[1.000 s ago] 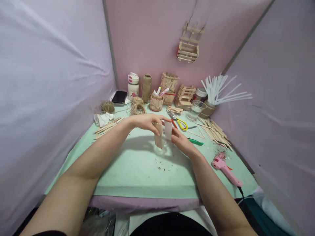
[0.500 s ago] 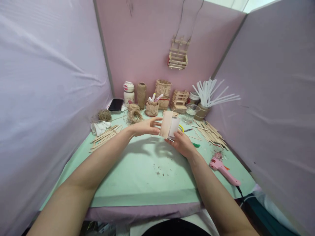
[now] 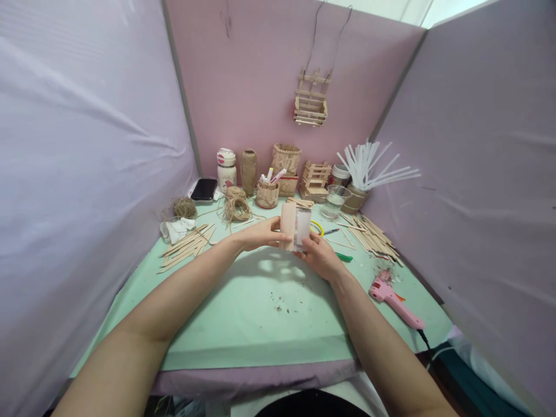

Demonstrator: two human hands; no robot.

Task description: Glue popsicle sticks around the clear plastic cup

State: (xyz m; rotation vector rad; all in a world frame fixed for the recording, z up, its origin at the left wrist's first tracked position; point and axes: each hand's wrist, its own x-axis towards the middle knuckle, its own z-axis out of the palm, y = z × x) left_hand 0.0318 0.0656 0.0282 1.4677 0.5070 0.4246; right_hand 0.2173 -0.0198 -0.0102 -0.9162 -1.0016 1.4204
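Both hands hold one small object above the green mat [image 3: 243,313]: a clear glass cup [image 3: 300,227] with flat wooden sticks [image 3: 288,225] stuck on its left side. My left hand [image 3: 259,235] grips it from the left, fingers closed on the stick-covered side. From below and the right, my right hand [image 3: 320,256] holds it, with the thumb against the glass. The cup is lifted off the mat and stands roughly upright.
A pink glue gun [image 3: 394,301] lies at the right. Loose wooden sticks [image 3: 372,234] are piled right and at the left [image 3: 186,244]. Scissors [image 3: 319,228], twine [image 3: 236,204], a phone [image 3: 204,189], a glass [image 3: 335,201], jars and stick-built holders line the back. Purple partitions enclose the table.
The hands lifted the stick-covered cup off the mat and turned it, so the stick side faces more to the left. The camera view tilted upward.
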